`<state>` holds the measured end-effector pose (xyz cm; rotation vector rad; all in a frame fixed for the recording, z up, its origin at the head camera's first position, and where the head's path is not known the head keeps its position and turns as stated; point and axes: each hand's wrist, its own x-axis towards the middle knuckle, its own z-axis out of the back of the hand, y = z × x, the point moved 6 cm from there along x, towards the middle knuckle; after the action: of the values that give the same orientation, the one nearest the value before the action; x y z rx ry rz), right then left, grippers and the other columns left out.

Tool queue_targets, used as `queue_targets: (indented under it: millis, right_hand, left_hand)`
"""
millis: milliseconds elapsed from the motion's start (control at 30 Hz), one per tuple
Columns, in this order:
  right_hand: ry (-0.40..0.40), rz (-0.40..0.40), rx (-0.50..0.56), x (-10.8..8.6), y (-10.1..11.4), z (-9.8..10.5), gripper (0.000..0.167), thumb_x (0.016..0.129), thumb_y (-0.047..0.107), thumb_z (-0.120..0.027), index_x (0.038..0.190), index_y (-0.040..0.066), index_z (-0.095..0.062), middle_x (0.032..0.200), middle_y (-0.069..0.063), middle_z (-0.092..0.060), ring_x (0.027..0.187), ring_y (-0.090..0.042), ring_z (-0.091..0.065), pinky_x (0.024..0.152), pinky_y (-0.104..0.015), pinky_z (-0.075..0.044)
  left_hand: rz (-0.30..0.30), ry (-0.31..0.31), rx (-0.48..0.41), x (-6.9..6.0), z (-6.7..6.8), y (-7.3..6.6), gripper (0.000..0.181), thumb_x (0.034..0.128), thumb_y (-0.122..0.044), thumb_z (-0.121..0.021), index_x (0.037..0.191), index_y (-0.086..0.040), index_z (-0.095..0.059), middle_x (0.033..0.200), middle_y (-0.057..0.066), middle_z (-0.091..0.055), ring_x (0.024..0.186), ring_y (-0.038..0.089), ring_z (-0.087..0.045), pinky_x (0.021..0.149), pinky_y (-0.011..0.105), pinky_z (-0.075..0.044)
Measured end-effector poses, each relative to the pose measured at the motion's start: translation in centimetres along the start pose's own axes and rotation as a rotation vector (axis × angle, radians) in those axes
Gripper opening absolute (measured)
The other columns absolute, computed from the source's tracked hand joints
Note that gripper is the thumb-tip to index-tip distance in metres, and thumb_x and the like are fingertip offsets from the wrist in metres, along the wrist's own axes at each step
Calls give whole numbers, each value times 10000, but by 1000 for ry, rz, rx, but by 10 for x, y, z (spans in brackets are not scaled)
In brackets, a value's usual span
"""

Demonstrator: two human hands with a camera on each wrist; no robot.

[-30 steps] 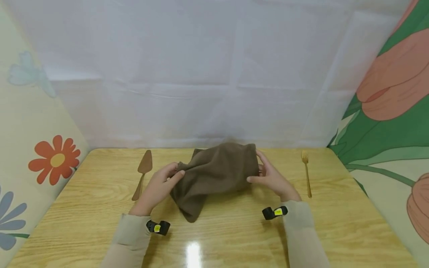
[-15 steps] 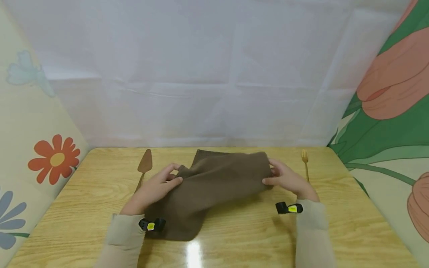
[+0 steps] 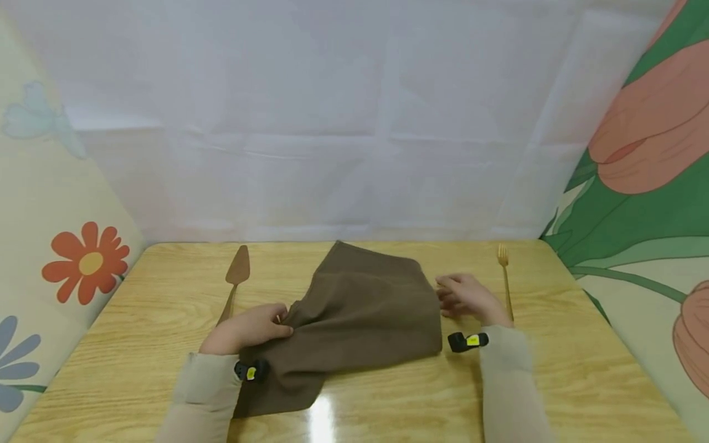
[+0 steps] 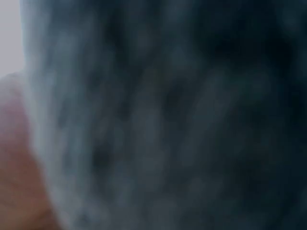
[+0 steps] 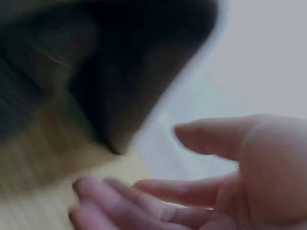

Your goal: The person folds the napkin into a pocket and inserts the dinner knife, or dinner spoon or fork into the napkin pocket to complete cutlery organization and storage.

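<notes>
A brown cloth lies rumpled and partly folded across the middle of the table, one corner pointing to the back edge. At its left side my left hand pinches the fabric between thumb and fingers. Blurred dark cloth fills nearly all of the left wrist view. My right hand is just beyond the cloth's right edge, holding nothing. In the right wrist view, the thumb and fingers of that hand are spread apart, with the dark cloth hanging beyond the fingertips.
A copper-coloured cake server lies left of the cloth, its handle partly behind my left hand. To the right is a gold fork, close to my right wrist. A white sheet hangs behind the wooden table.
The cloth has spread out and come down, its near part reaching toward the front. My right hand has let go of its right edge. The left hand has moved slightly left and nearer, still pinching.
</notes>
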<state>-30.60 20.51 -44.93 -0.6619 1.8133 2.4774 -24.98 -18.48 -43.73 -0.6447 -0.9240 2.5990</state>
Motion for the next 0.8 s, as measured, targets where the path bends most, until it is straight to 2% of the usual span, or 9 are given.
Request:
queue_targets:
  millis: [67, 167, 233, 300, 400, 467, 567, 667, 800]
  right_hand:
    - [6, -25, 61, 7, -4, -10, 536, 1066, 305, -495, 1387, -124, -488, 1030, -135, -707, 789, -126, -668, 703, -298, -582]
    - [50, -19, 147, 14, -5, -26, 457, 1043, 288, -534, 1240, -119, -599, 907, -56, -705, 783, -129, -661, 718, -300, -569]
    - [75, 3, 178, 17, -3, -35, 443, 1027, 280, -565, 1242, -105, -606, 970, -77, -705, 855, -164, -667, 778, -331, -570]
    - [92, 32, 201, 19, -1, -41, 488, 1021, 293, -585, 1351, -65, -558, 1156, -136, -681, 1006, -221, -660, 889, -381, -554]
    - [102, 67, 237, 19, 5, -46, 625, 1033, 378, -568, 1538, 51, -399, 1428, -184, -538, 1218, -279, -571, 1024, -441, -482]
    - [113, 84, 276, 17, 9, -48, 684, 1048, 475, -503, 1573, 70, -334, 1502, -181, -467, 1283, -272, -518, 1074, -445, -438]
    - [149, 99, 320, 14, 13, -52, 735, 1048, 600, -378, 1544, 58, -367, 1437, -118, -526, 1234, -210, -545, 1059, -400, -448]
    - [165, 79, 376, 11, 15, -56, 653, 1040, 632, -329, 1390, 119, -531, 1229, -24, -638, 1078, -152, -615, 958, -347, -507]
    - [206, 67, 415, 8, 17, -61, 443, 1054, 554, -388, 1242, 221, -612, 1132, 52, -651, 1009, -116, -623, 899, -300, -520]
  left_hand:
    - [6, -14, -47, 1, -1, -1, 268, 957, -188, -643, 1134, -2, -566, 998, 128, -627, 827, 225, -602, 722, 375, -501]
    - [-36, -58, -127, 4, -1, -4, 546, 964, -159, -622, 1412, 69, -408, 1211, 263, -607, 1033, 351, -630, 839, 481, -529]
    - [-40, -95, -188, 7, -2, -6, 645, 981, -167, -601, 1511, 49, -306, 1328, 308, -553, 1170, 415, -585, 927, 526, -503]
    - [-34, -118, -250, 11, -4, -5, 675, 1015, -204, -571, 1561, 20, -241, 1411, 322, -501, 1267, 445, -527, 994, 550, -466]
    - [-5, -157, -372, 18, -8, -4, 662, 1050, -280, -542, 1583, -28, -239, 1456, 299, -476, 1310, 428, -498, 1044, 549, -426]
    - [-2, -189, -484, 22, -11, -4, 621, 1060, -291, -533, 1566, -39, -276, 1424, 278, -505, 1259, 389, -536, 1028, 505, -437]
    - [-21, -233, -703, 28, -14, -3, 501, 1061, -225, -538, 1477, -13, -356, 1276, 203, -582, 1113, 277, -603, 944, 399, -490]
    - [-63, -253, -923, 32, -17, -2, 380, 1032, -85, -560, 1361, 3, -392, 1128, 85, -618, 984, 181, -630, 855, 321, -525]
    - [-108, -211, -1076, 34, -19, -3, 443, 951, 67, -520, 1356, -88, -427, 1135, -6, -628, 993, 148, -627, 840, 311, -528]
